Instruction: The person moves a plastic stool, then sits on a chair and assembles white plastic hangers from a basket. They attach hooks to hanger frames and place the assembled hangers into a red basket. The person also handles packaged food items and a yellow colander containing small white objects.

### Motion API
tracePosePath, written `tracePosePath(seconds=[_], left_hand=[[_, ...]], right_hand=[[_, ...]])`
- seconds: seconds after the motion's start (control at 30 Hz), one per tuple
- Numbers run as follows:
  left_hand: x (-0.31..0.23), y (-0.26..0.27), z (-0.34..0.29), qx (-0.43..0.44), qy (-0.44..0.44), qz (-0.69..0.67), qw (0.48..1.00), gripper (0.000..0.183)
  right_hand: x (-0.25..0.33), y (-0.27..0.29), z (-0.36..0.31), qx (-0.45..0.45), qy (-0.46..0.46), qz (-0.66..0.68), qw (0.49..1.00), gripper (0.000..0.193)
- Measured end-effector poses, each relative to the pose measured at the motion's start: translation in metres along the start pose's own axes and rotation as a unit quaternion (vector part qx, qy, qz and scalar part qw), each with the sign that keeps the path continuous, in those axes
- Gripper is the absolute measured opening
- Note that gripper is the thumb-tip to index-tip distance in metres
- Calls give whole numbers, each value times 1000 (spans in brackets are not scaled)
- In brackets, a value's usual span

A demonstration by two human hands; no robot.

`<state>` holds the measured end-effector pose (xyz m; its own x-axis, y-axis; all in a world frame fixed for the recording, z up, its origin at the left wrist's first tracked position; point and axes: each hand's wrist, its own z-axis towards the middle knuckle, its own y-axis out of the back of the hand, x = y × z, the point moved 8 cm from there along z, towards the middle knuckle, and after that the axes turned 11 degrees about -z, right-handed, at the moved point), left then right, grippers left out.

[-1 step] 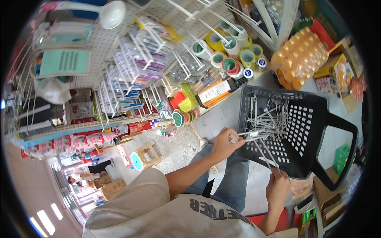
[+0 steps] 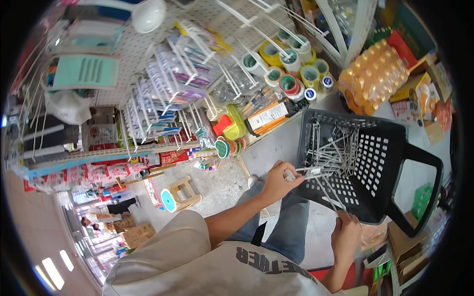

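Observation:
My left hand (image 2: pixel 280 183) is closed round the end of a white metal display hook (image 2: pixel 326 191), near its small white plate. Something whitish also shows in the curl of its fingers, too small to make out. My right hand (image 2: pixel 346 232) pinches the other end of the same hook, whose two thin prongs slant between my hands. Just beyond, a black plastic basket (image 2: pixel 395 148) with square holes stands tilted. Inside it lies a tangled heap of similar white hooks (image 2: pixel 335 148).
A pegboard shelf with packaged goods (image 2: pixel 173 74) runs along the left. Tape rolls (image 2: pixel 289 85) line its ledge. Shrink-wrapped orange bottles (image 2: pixel 375 74) stand at the far right. A small stool (image 2: pixel 181 194) is on the floor, and cartons (image 2: pixel 410 246) lie at the near right.
The view has shifted very slightly. Both hands keep their hold on the hook, almost unmoved.

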<state>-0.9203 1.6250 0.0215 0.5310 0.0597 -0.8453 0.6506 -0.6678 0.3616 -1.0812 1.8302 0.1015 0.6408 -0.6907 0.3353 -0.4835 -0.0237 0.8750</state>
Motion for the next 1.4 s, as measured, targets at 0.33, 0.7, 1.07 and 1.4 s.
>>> tracePosePath(seconds=[0.33,0.7,1.07,1.4], left_hand=[[-69,101,-143,-32,-146,-113,982,49],[-32,281,-391,-305,-296,-96,900,64],[11,338,-589,-394,-191,-246,865,66],[-41,354,-627,-534,-320,-120,773,64]], right_hand=[[100,54,-75,-17,100,-2,995,8],[275,12,-230,17,342,58,938,3],[407,-21,-360,107,534,77,835,9],[432,-41,-348,153,599,19,785,11]])
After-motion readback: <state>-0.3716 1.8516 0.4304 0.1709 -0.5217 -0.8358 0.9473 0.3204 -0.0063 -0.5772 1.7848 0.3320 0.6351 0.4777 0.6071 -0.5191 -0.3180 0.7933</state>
